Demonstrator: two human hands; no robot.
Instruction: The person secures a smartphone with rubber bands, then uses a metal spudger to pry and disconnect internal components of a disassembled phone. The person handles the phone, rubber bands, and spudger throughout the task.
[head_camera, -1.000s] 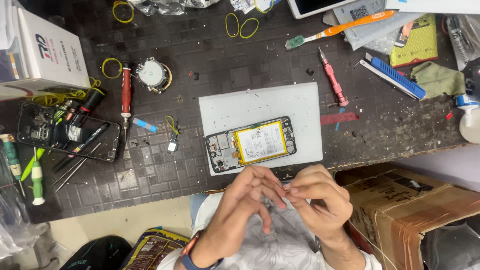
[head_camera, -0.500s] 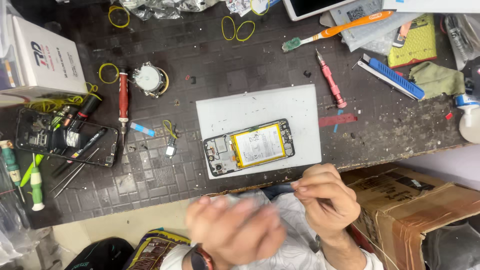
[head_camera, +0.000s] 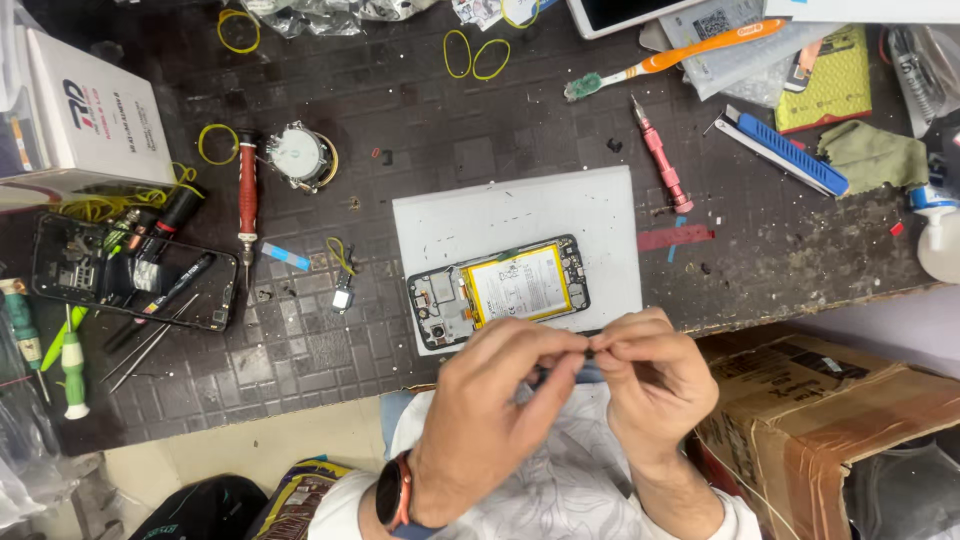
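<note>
My left hand (head_camera: 490, 410) and my right hand (head_camera: 655, 385) meet at the fingertips just below the table's near edge, pinching a small dark part (head_camera: 592, 352) between them. A thin dark tool or strip runs under my fingers; what it is cannot be made out. Just above my hands lies an opened phone (head_camera: 498, 290) with its yellow battery exposed, resting on a white mat (head_camera: 520, 215). A watch with a red band sits on my left wrist.
A red screwdriver (head_camera: 247, 195), a round reel (head_camera: 298, 155) and a tray of tools (head_camera: 130, 275) lie left. A pink screwdriver (head_camera: 660, 160), toothbrush (head_camera: 660, 62), blue cutter (head_camera: 790, 155) and white bottle (head_camera: 940, 235) lie right. A cardboard box (head_camera: 830, 420) stands at lower right.
My left hand dropped low and blurred half a second ago, then came back up to meet my right hand at the fingertips. The phone has not moved.
</note>
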